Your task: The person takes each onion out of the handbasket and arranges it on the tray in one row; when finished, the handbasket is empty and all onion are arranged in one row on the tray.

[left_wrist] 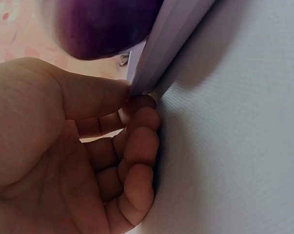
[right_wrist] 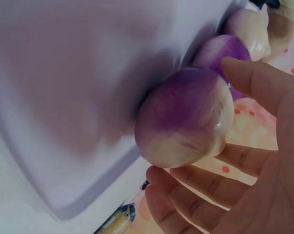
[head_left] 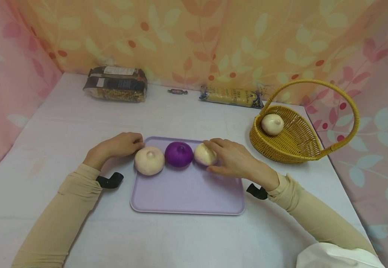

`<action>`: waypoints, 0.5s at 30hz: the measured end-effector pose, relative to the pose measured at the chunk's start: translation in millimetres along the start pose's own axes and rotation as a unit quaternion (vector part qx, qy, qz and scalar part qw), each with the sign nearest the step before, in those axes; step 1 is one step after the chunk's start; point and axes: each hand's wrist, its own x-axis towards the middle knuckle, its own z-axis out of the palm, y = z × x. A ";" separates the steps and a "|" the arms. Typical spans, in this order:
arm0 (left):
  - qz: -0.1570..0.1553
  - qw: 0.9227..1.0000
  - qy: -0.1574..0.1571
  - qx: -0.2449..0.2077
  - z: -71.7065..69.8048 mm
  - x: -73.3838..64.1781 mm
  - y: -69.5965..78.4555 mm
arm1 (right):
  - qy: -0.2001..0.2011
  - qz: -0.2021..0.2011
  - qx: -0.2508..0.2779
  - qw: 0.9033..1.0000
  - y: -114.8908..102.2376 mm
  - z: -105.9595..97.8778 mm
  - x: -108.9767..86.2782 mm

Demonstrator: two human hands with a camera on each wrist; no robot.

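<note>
On the lilac tray point(head_left: 188, 197), three onions sit in a row along the far edge: a pale onion point(head_left: 149, 160) at left, a purple onion point(head_left: 178, 154) in the middle and a white-and-purple onion point(head_left: 204, 154) at right. My left hand point(head_left: 124, 144) is at the tray's far left corner; in the left wrist view its thumb and index finger pinch the rim, other fingers curled against the cloth. My right hand point(head_left: 231, 158) lies loosely around the right onion point(right_wrist: 183, 117), fingers fairly straight beside it and thumb held off its surface.
A yellow wicker basket point(head_left: 289, 149) with a tall handle stands at right, a white onion point(head_left: 272, 124) inside. Along the back lie a dark pasta bag point(head_left: 116, 85), a small wrapped candy point(head_left: 177, 91) and a long yellow pasta packet point(head_left: 231, 96). Patterned curtains surround the table.
</note>
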 end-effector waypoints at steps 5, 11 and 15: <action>-0.001 1.000 0.001 -0.003 -0.4 -1.2 0.3 | 0.002 0.001 0.002 1.000 -0.1 -1.4 0.4; 0.002 1.000 0.002 -0.008 -0.3 -2.6 0.3 | -0.003 -0.003 0.011 1.000 -2.4 -1.0 0.7; 0.005 1.000 0.005 -0.002 -0.1 -2.0 -0.6 | -0.005 -0.008 0.008 1.000 -4.5 -1.5 0.5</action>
